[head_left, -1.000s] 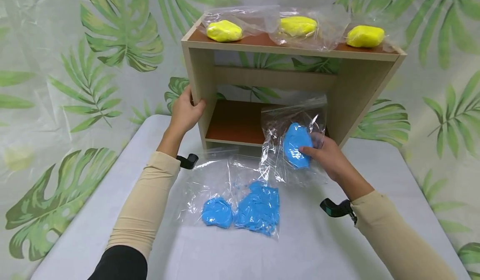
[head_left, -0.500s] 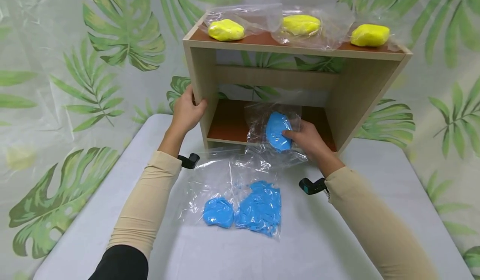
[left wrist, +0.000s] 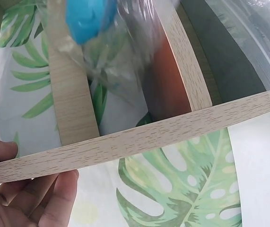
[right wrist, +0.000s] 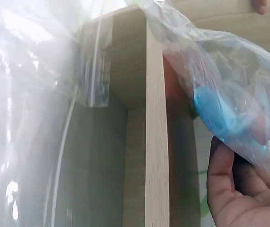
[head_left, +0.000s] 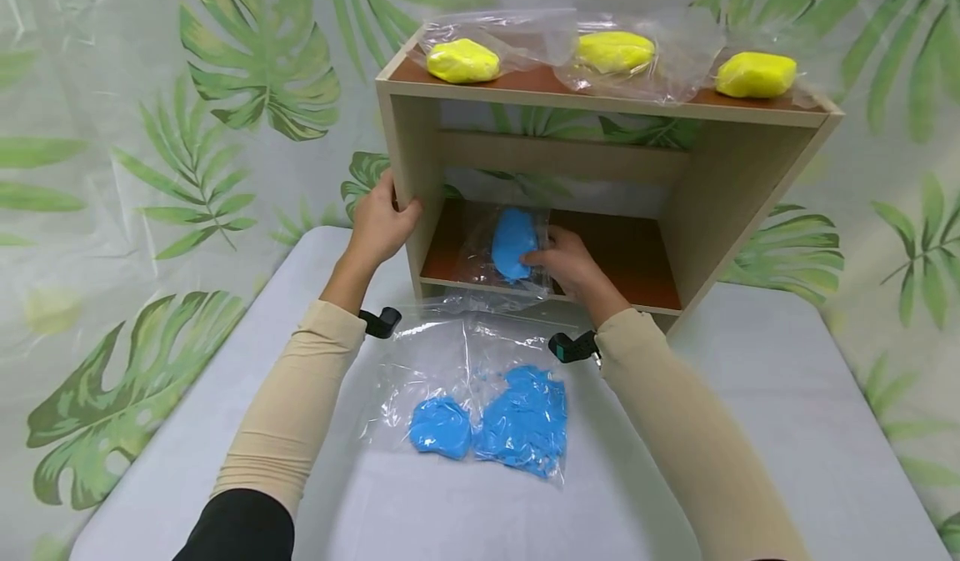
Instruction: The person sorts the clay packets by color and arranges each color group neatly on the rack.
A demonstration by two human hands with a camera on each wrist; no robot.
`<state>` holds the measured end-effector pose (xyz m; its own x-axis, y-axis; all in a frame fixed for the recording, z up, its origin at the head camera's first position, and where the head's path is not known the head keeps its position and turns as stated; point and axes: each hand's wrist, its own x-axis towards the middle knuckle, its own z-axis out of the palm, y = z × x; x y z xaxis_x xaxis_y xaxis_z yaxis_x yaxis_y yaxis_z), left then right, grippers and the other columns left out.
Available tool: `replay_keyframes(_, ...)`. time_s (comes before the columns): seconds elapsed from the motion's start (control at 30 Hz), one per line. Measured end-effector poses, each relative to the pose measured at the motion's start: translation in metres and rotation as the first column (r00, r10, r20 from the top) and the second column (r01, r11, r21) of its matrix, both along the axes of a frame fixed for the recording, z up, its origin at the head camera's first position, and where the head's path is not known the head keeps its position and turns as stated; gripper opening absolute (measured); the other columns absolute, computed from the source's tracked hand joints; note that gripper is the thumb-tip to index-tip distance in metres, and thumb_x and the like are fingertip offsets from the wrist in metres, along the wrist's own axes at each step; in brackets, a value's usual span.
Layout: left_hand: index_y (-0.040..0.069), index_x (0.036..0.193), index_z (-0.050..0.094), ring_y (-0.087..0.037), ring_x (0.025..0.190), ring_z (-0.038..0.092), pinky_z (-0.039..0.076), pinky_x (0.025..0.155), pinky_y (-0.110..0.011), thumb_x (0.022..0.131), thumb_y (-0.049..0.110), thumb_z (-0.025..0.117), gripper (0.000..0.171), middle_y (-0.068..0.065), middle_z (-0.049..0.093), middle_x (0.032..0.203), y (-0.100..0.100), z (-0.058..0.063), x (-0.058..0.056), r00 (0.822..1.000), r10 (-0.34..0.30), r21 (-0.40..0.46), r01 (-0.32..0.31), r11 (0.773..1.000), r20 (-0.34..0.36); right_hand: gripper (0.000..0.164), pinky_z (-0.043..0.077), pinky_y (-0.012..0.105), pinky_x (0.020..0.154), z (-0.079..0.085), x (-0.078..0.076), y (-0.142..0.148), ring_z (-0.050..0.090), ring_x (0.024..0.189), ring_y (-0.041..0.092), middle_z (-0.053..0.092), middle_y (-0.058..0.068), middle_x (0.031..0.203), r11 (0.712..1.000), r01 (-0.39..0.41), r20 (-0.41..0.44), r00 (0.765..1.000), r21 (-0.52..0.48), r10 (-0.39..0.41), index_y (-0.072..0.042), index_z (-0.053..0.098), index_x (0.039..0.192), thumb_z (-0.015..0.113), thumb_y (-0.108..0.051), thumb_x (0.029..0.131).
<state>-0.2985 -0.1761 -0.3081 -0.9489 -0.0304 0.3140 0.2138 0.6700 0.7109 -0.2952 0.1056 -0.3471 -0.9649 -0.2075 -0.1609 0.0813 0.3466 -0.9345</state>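
Note:
In the head view, my right hand (head_left: 573, 265) pinches a clear zip bag with a blue lump of clay-like stuff (head_left: 514, 244) inside, at the front of the lower shelf (head_left: 622, 248). The right wrist view shows the thumb and fingers gripping the bag (right wrist: 248, 61) around the blue lump. My left hand (head_left: 378, 223) grips the left side panel (head_left: 411, 152) of the wooden shelf unit, thumb on the inner side and fingers outside, as the left wrist view shows. Two more bags with a flat blue piece (head_left: 440, 426) and a crumpled blue piece (head_left: 525, 419) lie on the table.
Three bagged yellow lumps, left (head_left: 462, 61), middle (head_left: 615, 51) and right (head_left: 756, 75), sit along the unit's top board. The unit stands at the back of a white-covered table (head_left: 465, 519), before a leaf-patterned backdrop (head_left: 255, 52). The shelf's front edge runs just below the held bag.
My right hand has carried the bagged blue lump leftward and inward, from before the shelf's right part to over its left part. The left hand keeps its grip on the side panel.

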Motion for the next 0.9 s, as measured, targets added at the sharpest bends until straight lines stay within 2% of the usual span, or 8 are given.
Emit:
replay_keyframes(0.27,0.008,0.144,0.043,-0.038,0.115,0.065,0.055,0.093,-0.051,0.094,0.027,0.055,0.055,-0.021,0.062,0.133,0.001,0.000,0.000,1.000,-0.016,0.000,0.016,1.000,-0.006,0.066,0.044,0.050,0.110,-0.005,-0.005,-0.025,0.050,0.130,0.038,0.043,0.023,0.149,1.000,0.014,-0.005,1.000,-0.004,-0.014,-0.001,0.031,0.153,0.061,-0.009,0.095)
replay_keyframes(0.43,0.008,0.143,0.044,-0.037,0.114,0.066,0.056,0.092,-0.051,0.093,0.026,0.056,0.055,-0.020,0.063,0.132,0.002,0.001,0.001,1.000,-0.016,0.002,0.016,1.000,-0.008,0.064,0.046,0.049,0.109,-0.008,-0.005,-0.030,0.053,0.127,0.038,0.046,0.023,0.146,1.000,0.028,0.014,1.000,0.005,-0.028,-0.002,0.033,0.153,0.061,-0.009,0.095)
replay_keyframes(0.57,0.008,0.144,0.043,-0.038,0.115,0.066,0.055,0.093,-0.051,0.093,0.026,0.056,0.055,-0.021,0.062,0.133,0.002,0.001,0.001,1.000,-0.014,0.003,0.014,1.000,-0.007,0.064,0.050,0.047,0.102,-0.012,-0.009,-0.031,0.059,0.117,0.036,0.050,0.023,0.140,0.999,0.046,0.026,0.999,0.020,-0.047,-0.004,0.033,0.153,0.061,-0.010,0.096)
replay_keyframes(0.67,0.009,0.145,0.043,-0.037,0.116,0.065,0.055,0.093,-0.051,0.093,0.027,0.056,0.056,-0.020,0.062,0.134,0.001,0.001,0.001,1.000,-0.011,0.004,0.011,1.000,-0.003,0.065,0.053,0.042,0.094,-0.014,-0.013,-0.034,0.061,0.111,0.034,0.051,0.022,0.139,0.998,0.064,0.028,0.998,0.018,-0.064,-0.006,0.033,0.154,0.062,-0.011,0.095)
replay_keyframes(0.77,0.009,0.145,0.042,-0.037,0.117,0.065,0.055,0.094,-0.051,0.094,0.027,0.056,0.056,-0.020,0.062,0.134,0.001,0.001,0.002,1.000,-0.009,0.003,0.009,1.000,0.004,0.068,0.054,0.038,0.089,-0.016,-0.015,-0.038,0.061,0.112,0.033,0.048,0.021,0.144,0.996,0.083,0.030,0.996,0.023,-0.083,-0.007,0.031,0.155,0.063,-0.012,0.095)
replay_keyframes(0.9,0.009,0.144,0.043,-0.037,0.116,0.065,0.055,0.094,-0.051,0.093,0.027,0.055,0.055,-0.020,0.063,0.132,0.001,0.002,0.003,1.000,0.002,-0.004,-0.002,1.000,0.007,0.070,0.053,0.040,0.095,-0.016,-0.017,-0.042,0.060,0.119,0.035,0.040,0.020,0.153,0.995,0.095,0.036,0.995,0.034,-0.096,-0.007,0.028,0.156,0.062,-0.011,0.095)
